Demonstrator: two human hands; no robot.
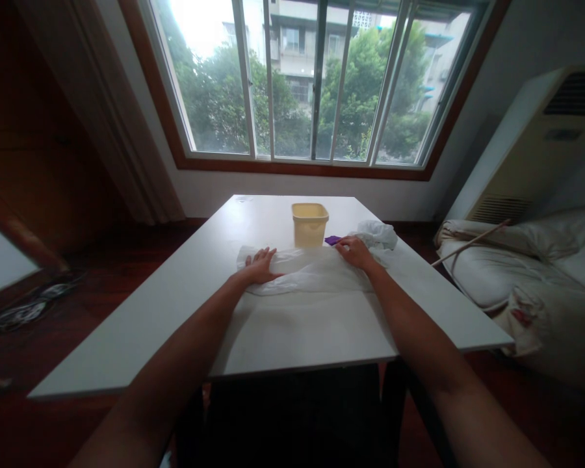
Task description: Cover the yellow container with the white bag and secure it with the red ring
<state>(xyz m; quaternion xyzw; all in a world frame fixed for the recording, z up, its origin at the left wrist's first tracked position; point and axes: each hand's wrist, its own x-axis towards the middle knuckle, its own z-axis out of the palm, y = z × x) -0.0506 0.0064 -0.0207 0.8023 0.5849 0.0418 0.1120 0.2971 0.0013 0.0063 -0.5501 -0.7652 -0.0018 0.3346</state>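
A thin, translucent white plastic bag (312, 272) lies spread and wrinkled across the white table in front of me. My left hand (260, 265) rests on its left end, fingers spread and thumb stretched to the right. At the bag's upper right, my right hand (353, 251) has its fingers drawn together on the edge. Just beyond those fingertips is a small purple item (332, 240), partly covered, its kind unclear. A pale yellow plastic tub (310, 226) stands upright behind the bag. Crumpled clear plastic (377, 234) lies beside my right hand.
The white table (175, 325) reaches toward a wide window (297, 84). To the right are a cushioned sofa (482, 266) with a thin stick (472, 242) across it and a tall floor-standing air conditioner (526, 143). Cables (26, 309) lie on the floor at left.
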